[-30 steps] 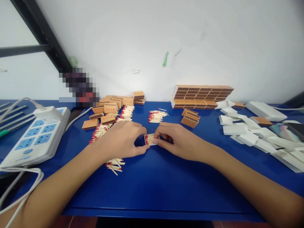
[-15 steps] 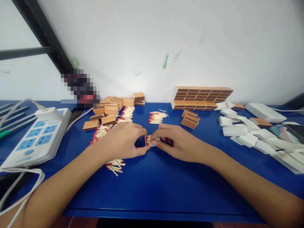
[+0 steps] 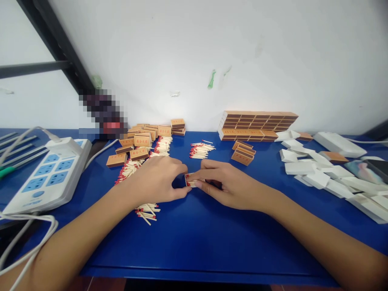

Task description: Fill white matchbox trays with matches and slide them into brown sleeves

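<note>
A small white matchbox tray (image 3: 191,184) filled with red-tipped matches lies on the blue table between my hands. My left hand (image 3: 160,178) grips its left end between thumb and index finger. From the other side, my right hand (image 3: 226,184) has its index finger laid across the matches and its thumb against the near side, partly hiding the tray. Just beyond is a small pile of loose matches (image 3: 201,150). More matches (image 3: 130,169) spread behind and under my left hand, and a few (image 3: 147,212) lie nearer me.
Brown matchboxes (image 3: 142,140) are heaped at the back left. Stacked matchboxes (image 3: 257,121) line the wall, with a few more (image 3: 243,153) in front. Empty white trays (image 3: 318,171) cover the right side. A power strip (image 3: 50,171) with cables sits left.
My right index finger has stretched further left across the matches in the tray, and the thumb has shifted slightly right. My left hand keeps its place.
</note>
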### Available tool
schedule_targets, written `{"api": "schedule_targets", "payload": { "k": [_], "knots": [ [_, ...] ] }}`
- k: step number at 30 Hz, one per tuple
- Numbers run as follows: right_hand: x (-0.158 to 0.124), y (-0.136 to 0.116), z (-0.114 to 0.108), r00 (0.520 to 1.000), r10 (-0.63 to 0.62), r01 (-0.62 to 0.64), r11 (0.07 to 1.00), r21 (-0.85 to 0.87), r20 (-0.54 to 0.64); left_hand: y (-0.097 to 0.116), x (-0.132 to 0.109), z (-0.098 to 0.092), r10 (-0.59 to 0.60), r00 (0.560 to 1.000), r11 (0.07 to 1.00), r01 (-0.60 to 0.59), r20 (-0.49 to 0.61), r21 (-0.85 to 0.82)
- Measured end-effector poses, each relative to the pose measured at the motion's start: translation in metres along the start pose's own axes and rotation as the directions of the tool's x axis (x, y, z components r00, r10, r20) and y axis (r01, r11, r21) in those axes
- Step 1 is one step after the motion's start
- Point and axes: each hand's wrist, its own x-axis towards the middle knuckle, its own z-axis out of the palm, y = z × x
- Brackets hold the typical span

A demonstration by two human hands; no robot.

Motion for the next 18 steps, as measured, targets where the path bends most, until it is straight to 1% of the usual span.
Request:
{"api": "schedule_targets", "payload": {
  "k": [2, 4, 6, 8, 10, 12, 18],
  "knots": [
    [0.001, 0.005, 0.0, 0.999, 0.005, -0.006, 1.0, -0.011, -0.04, 0.0, 0.0, 0.001, 0.005, 1.0, 1.0, -0.005, -0.008, 0.018],
    [0.002, 0.014, 0.0, 0.991, 0.034, -0.041, 0.998, -0.051, -0.128, -0.001, 0.0, 0.001, 0.014, 1.0, 1.0, -0.014, -0.011, 0.024],
    [0.003, 0.027, -0.001, 0.966, 0.086, -0.12, 0.985, -0.125, -0.243, -0.002, 0.0, 0.002, 0.018, 1.0, 1.0, -0.018, -0.004, 0.023],
    [0.005, 0.041, -0.002, 0.939, 0.131, -0.197, 0.963, -0.186, -0.318, -0.002, -0.001, 0.001, 0.013, 1.0, 1.0, -0.013, 0.01, 0.026],
    [0.007, 0.052, -0.003, 0.935, 0.15, -0.222, 0.954, -0.2, -0.321, -0.002, -0.001, 0.001, 0.009, 1.0, 0.999, -0.01, 0.019, 0.034],
    [0.01, 0.059, -0.002, 0.944, 0.156, -0.217, 0.958, -0.19, -0.292, -0.001, -0.001, 0.001, 0.011, 1.0, 0.999, -0.012, 0.018, 0.038],
    [0.018, 0.056, 0.005, 0.943, 0.176, -0.23, 0.958, -0.17, -0.281, 0.0, 0.0, 0.001, 0.005, 1.0, 0.999, -0.005, 0.01, 0.037]
  ]
}}
